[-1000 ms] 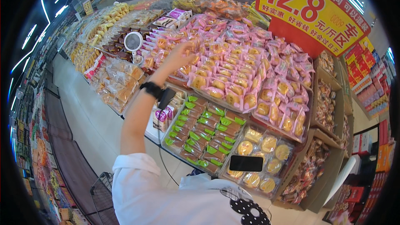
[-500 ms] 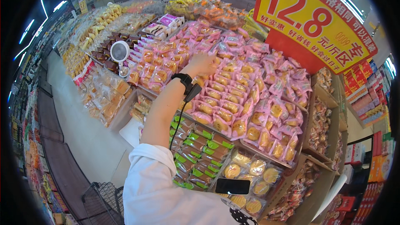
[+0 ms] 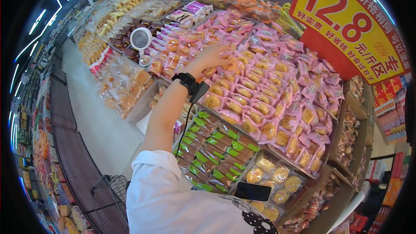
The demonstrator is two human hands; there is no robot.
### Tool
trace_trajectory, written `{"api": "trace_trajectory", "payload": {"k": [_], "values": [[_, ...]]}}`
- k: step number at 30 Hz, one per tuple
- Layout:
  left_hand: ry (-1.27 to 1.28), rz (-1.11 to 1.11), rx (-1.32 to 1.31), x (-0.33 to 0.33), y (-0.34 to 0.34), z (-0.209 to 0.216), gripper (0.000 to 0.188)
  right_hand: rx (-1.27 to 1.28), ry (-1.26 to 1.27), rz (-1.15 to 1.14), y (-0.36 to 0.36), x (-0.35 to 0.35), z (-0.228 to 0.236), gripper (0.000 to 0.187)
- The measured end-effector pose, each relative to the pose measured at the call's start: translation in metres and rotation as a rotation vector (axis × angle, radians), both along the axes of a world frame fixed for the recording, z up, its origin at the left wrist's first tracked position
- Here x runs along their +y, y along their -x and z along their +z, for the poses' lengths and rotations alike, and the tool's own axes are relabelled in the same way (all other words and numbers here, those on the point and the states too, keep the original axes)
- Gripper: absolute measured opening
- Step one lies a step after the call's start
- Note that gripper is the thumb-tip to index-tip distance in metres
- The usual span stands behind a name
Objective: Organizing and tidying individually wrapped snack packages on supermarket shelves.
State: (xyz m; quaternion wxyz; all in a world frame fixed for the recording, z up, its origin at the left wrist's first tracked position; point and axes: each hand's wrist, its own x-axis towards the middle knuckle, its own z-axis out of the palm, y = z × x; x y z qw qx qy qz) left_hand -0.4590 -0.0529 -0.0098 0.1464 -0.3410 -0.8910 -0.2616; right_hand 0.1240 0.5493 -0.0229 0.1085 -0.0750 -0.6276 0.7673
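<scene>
Probably light, soft, slick, easily crushed, best pinched at one end: pink-wrapped cakes [image 3: 248, 83] beyond green-and-brown packets [image 3: 213, 151], under partly curled left hand [image 3: 210, 57], can't tell whether holding one.

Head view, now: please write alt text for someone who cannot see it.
A person's left hand, with a black wristband, reaches in among pink-wrapped pastries in a shop. Brown-and-green packets lie nearer the person; a large red-and-yellow sign stands at upper right.
</scene>
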Motion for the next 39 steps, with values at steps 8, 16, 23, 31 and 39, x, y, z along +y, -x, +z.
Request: {"api": "trace_trajectory", "payload": {"k": [8, 16, 23, 31, 39], "values": [[0.211, 0.091, -0.260, 0.023, -0.013, 0.011, 0.047, 0.010, -0.128, -0.165, -0.018, -0.038, 0.025, 0.040], [-1.008, 0.287, -0.442, -0.021, 0.024, 0.033, 0.030, -0.005, -0.172, -0.284, -0.007, -0.078, 0.017, 0.040], [-1.064, 0.075, -0.441, -0.018, 0.037, 0.012, 0.024, 0.025, -0.229, -0.354, 0.031, -0.106, 0.016, 0.040], [-0.298, 0.232, 0.197, 0.000, 0.008, 0.018, 0.034, -0.015, -0.346, -0.501, 0.034, -0.127, 0.034, 0.040], [0.140, -0.176, 0.194, -0.023, -0.275, 0.219, 0.068, -0.248, -0.563, -0.890, -0.100, -0.190, 0.098, 0.040]]}}
